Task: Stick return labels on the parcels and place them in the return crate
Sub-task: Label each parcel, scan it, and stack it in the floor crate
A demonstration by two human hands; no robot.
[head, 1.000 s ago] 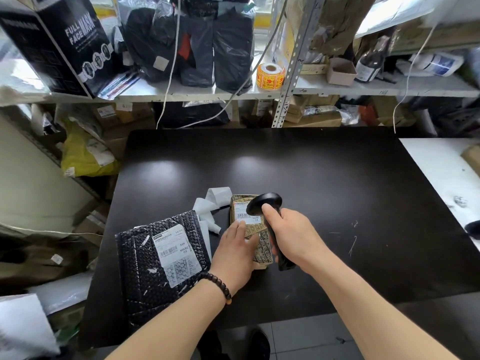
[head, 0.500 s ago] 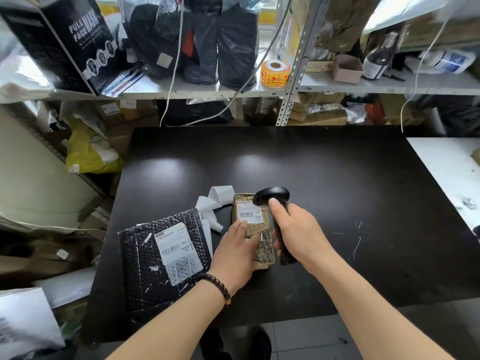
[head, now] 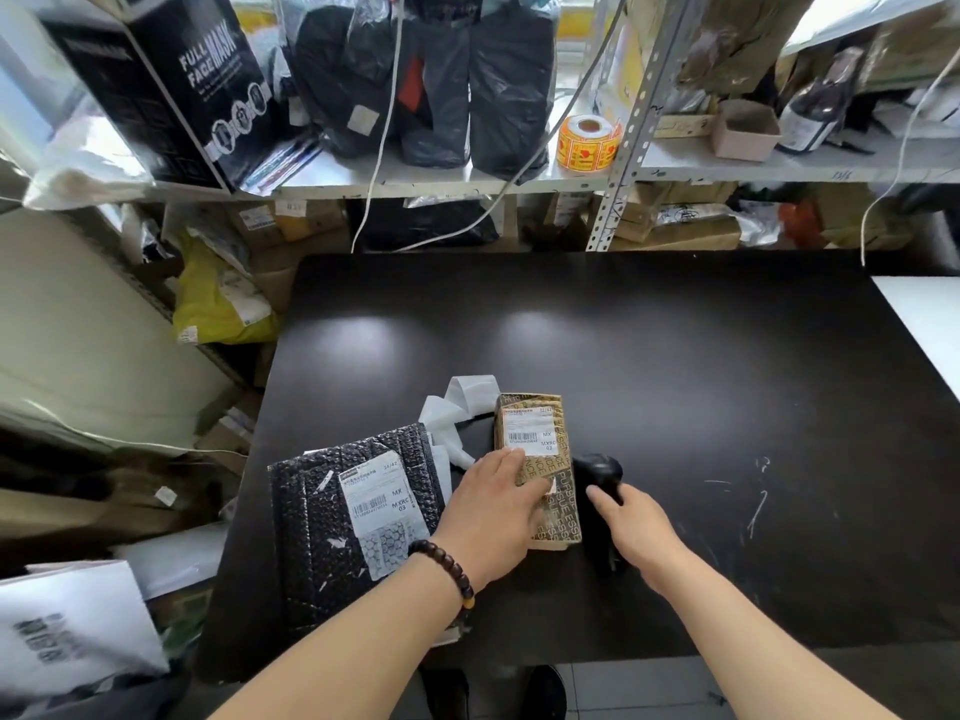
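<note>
1. Left grip (head: 498,506): spread. My fingers lie straight and flat on the near half of the box (head: 540,415), with the fingertips touching the lower edge of its label (head: 530,433). A bead bracelet (head: 447,563) sits on the wrist.
2. Right grip (head: 641,530): closed on the scanner (head: 597,467). My thumb lies along the top of the handle. The other fingers are hidden behind it.
3. Box: brown and printed, lying flat on the black bench (head: 675,381), long axis running 12 to 6 o'clock, label face up at the 12 o'clock end.
4. Scanner: black, at 3 o'clock of the box and just beside it, head toward 12 o'clock. I cannot tell whether it rests on the bench.
5. Mailer (head: 322,517): black bubble type, at 9 o'clock of the box near the bench edge, with its own label (head: 379,506) face up.
6. Backing strip (head: 452,407): white and curled, at 10 o'clock of the box, between box and mailer.
7. Label roll (head: 589,142): orange, on the shelf (head: 415,179) at 12 o'clock, well apart from the bench.
</note>
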